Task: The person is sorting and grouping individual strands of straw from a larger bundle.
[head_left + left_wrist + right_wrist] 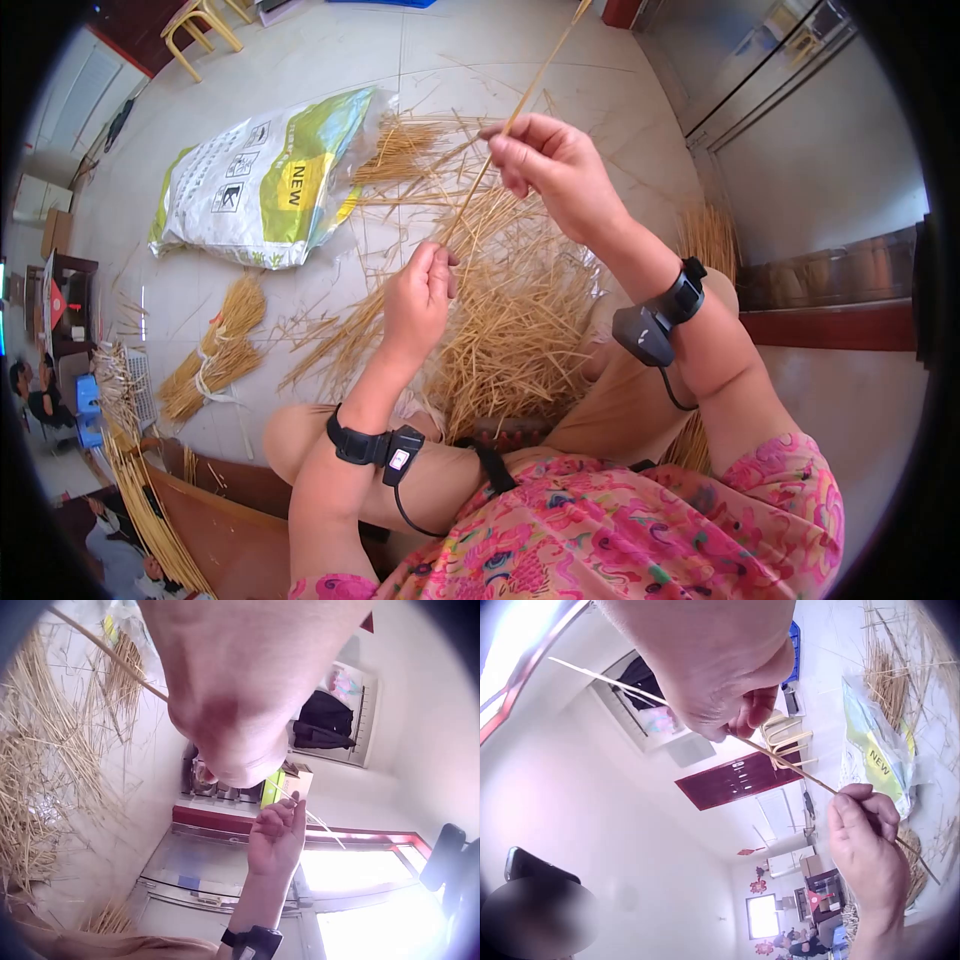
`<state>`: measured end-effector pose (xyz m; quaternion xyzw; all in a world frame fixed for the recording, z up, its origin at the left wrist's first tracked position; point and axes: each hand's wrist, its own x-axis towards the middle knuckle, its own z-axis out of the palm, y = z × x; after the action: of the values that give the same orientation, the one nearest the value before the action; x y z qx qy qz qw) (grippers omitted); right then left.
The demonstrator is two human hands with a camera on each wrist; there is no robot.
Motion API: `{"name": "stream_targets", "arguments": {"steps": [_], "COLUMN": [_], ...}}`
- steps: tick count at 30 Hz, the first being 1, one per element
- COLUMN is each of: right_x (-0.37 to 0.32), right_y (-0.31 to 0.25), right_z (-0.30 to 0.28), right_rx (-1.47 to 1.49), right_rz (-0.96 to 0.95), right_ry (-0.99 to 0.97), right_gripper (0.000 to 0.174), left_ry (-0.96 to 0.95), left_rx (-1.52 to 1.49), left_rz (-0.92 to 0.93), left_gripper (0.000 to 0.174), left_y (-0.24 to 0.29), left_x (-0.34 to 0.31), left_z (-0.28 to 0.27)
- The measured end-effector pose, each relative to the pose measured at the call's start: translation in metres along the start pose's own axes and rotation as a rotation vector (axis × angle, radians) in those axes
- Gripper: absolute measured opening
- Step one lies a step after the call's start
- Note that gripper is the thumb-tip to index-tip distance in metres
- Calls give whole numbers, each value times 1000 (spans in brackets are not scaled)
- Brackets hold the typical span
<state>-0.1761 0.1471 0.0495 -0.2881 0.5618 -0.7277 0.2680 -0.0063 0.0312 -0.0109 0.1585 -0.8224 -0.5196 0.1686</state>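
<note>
One long straw stalk (pixel 531 92) runs diagonally between the two hands in the head view. My left hand (pixel 416 300) pinches it lower down, between thumb and fingers. Higher up, my right hand (pixel 560 180) grips the same stalk, and its thin upper end sticks out past the fingers. In the right wrist view the stalk (pixel 799 771) stretches straight from one hand to the other, with its lower end poking out beyond the left hand (pixel 870 844). A loose heap of straw (pixel 515 340) lies on the floor below the hands, between the legs.
A printed plastic sack (pixel 240 180) lies at the left, with a sheaf of straw (pixel 400 150) by its mouth. Below it is a tied straw bundle (pixel 212 350). More straw (pixel 708 240) stands by the metal doors (pixel 815 170) at the right. A wooden stool (pixel 200 35) is at the back.
</note>
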Motion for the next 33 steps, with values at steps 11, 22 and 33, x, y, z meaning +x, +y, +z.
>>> {"name": "stream_targets", "arguments": {"steps": [11,22,33], "right_x": [-25,-23,-36], "right_y": [17,11,22], "right_z": [17,18,30], "right_rx": [93,124,78], "right_rz": [133,-10,86], "right_ry": [15,125,-58], "right_gripper": [17,15,21], "left_ry": [232,232,226], "left_rx": [333,449,278], "left_rz": [377,368,416], "left_gripper": [23,16,14], "left_y": [-7,-6,6], "left_x": [14,14,21], "left_z": [-12,-19,-20]}}
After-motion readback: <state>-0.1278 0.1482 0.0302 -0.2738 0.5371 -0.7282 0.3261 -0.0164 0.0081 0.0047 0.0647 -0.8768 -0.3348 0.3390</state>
